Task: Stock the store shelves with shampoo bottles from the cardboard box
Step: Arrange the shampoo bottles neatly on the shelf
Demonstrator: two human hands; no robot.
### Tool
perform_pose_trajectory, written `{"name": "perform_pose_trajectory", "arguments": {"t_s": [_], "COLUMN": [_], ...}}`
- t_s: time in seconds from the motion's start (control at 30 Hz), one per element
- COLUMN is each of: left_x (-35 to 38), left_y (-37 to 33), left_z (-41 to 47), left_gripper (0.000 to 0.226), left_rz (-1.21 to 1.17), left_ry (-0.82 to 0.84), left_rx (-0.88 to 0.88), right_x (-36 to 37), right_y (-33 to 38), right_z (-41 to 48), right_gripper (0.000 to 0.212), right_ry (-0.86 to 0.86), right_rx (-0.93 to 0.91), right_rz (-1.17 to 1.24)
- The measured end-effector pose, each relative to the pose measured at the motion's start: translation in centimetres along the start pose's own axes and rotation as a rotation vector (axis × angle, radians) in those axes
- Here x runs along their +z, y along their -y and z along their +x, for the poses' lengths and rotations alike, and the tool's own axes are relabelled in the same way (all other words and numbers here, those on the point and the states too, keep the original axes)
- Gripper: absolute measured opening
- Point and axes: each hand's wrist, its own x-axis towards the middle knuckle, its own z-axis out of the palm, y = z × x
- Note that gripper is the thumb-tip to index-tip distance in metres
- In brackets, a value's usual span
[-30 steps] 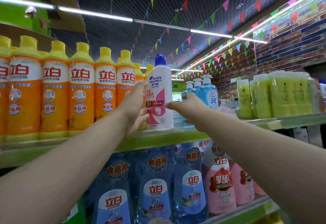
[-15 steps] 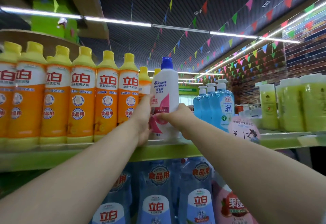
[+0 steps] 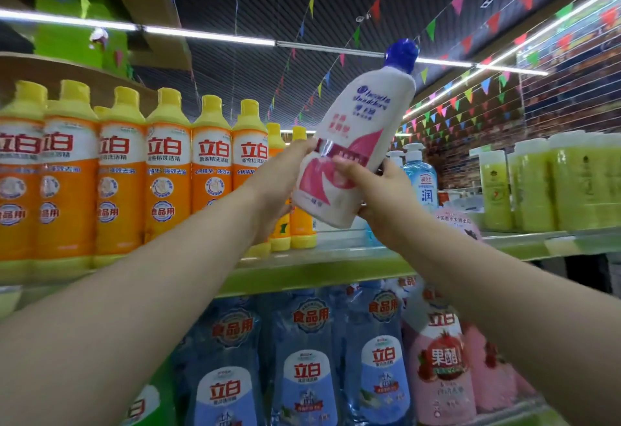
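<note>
Shampoo bottle [image 3: 356, 143] was at frame centre, tilted, blue cap toward upper right, base clear above green shelf [image 3: 319, 274]. Left hand [image 3: 282, 187] gripped bottle's lower left side, fingers curled round it. Right hand [image 3: 379, 197] gripped lower right side, thumb across pink label, fingers behind. Orange bottles [image 3: 168, 163] stood at left, blue pump bottle [image 3: 420, 177] just right of hands.

shampoo bottle [image 3: 356, 143]: I read it as smooth white plastic, faint sheen; blue cap [image 3: 401, 54] glossier.
orange bottles [image 3: 168, 170]: glossy plastic, with shiny labels.
blue bottles [image 3: 305, 358]: I see clear, shiny plastic.
shelf [image 3: 302, 274]: smooth green edge, slightly glossy.
</note>
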Motion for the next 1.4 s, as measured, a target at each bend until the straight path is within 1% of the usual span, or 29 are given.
{"name": "perform_pose_trajectory", "arguments": {"t_s": [0.07, 0.1, 0.17, 0.23, 0.33, 0.4, 0.47, 0.57, 0.7, 0.77, 0.83, 0.9, 1.03, 1.2, 1.33, 1.4], "left_x": [0.0, 0.2, 0.7, 1.5, 2.6, 3.0, 3.3, 3.8, 5.8, 7.2, 9.0, 11.2, 16.2, 23.0, 28.4, 31.0], "left_y": [-0.5, -0.7, -0.3, 0.8, 2.8, 4.3, 5.1, 5.6, 3.9, 2.5, 0.8, -0.5, -3.2, -6.3, -8.6, -9.5], "left_z": [-1.1, -1.6, -2.8, -5.0, -8.7, -11.1, -13.6, -15.9, -17.8, -18.6, -19.2, -19.8, -21.2, -23.5, -25.5, -26.6], "left_gripper": [0.028, 0.023, 0.025, 0.026, 0.029, 0.042, 0.050, 0.050, 0.063, 0.068, 0.066, 0.058, 0.041, 0.039, 0.045, 0.050], "left_rz": [0.014, 0.002, -0.075, -0.136, -0.210, -0.256, -0.316, -0.414, -0.467, -0.479, -0.489, -0.502, -0.552, -0.575, -0.571, -0.581], "left_ry": [0.013, 0.000, -0.003, 0.054, 0.095, 0.104, 0.101, 0.080, 0.070, 0.060, 0.056, 0.054, 0.082, 0.108, 0.141, 0.147], "left_rx": [-0.027, -0.066, -0.143, -0.185, -0.239, -0.274, -0.284, -0.302, -0.295, -0.289, -0.275, -0.264, -0.282, -0.301, -0.312, -0.322], "right_x": [-0.7, -1.1, -1.7, -2.1, -2.3, -2.3, -2.2, -2.3, -3.2, -3.9, -5.0, -6.3, -10.3, -16.3, -20.9, -23.1], "right_y": [1.4, 1.7, 1.6, 0.8, -0.5, -1.2, -1.6, -1.3, 1.5, 3.2, 5.0, 6.8, 10.3, 14.3, 17.1, 18.2], "right_z": [-1.7, -2.6, -5.1, -8.1, -12.5, -15.2, -17.8, -20.8, -23.5, -24.4, -25.5, -26.6, -29.2, -33.2, -36.5, -38.2], "right_gripper": [0.034, 0.028, 0.020, 0.020, 0.032, 0.043, 0.046, 0.043, 0.027, 0.024, 0.028, 0.032, 0.031, 0.027, 0.032, 0.031], "right_ry": [0.062, 0.083, 0.099, 0.097, 0.089, 0.085, 0.079, 0.059, 0.028, 0.002, -0.034, -0.058, -0.097, -0.083, -0.098, -0.103], "right_rx": [0.040, 0.070, 0.151, 0.231, 0.294, 0.338, 0.380, 0.400, 0.395, 0.390, 0.376, 0.372, 0.380, 0.422, 0.429, 0.434], "right_rz": [0.053, 0.075, 0.085, 0.055, -0.030, -0.049, -0.047, -0.052, -0.056, -0.064, -0.078, -0.096, -0.137, -0.128, -0.178, -0.200]}}
